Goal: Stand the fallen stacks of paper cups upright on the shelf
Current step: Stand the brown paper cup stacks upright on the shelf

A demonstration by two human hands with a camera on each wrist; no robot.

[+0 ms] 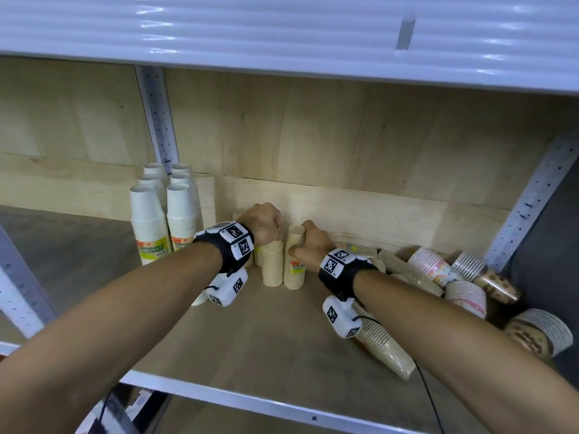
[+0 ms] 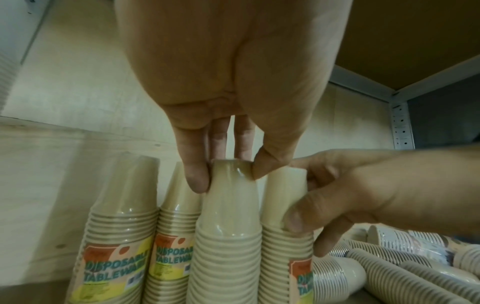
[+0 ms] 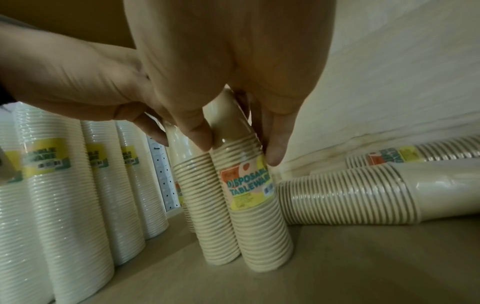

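Two beige wrapped cup stacks stand upright side by side on the shelf board (image 1: 250,339). My left hand (image 1: 268,226) pinches the top of the left beige stack (image 2: 228,246) between thumb and fingers (image 2: 197,181). The right beige stack (image 3: 253,205), labelled "Disposable Tableware", leans slightly, and my right hand (image 3: 236,148) grips its upper part. In the head view both hands meet over the pair, the right hand (image 1: 305,242) on the right stack (image 1: 294,264). Several fallen stacks lie at the right: a beige one (image 1: 385,349) under my right forearm and patterned ones (image 1: 435,267).
Several tall white cup stacks (image 1: 150,220) stand upright at the back left by a metal upright (image 1: 158,117). More beige stacks (image 2: 119,226) stand left of the held ones. A plywood back wall (image 1: 344,136) closes the shelf. Another upright (image 1: 532,195) bounds the right side.
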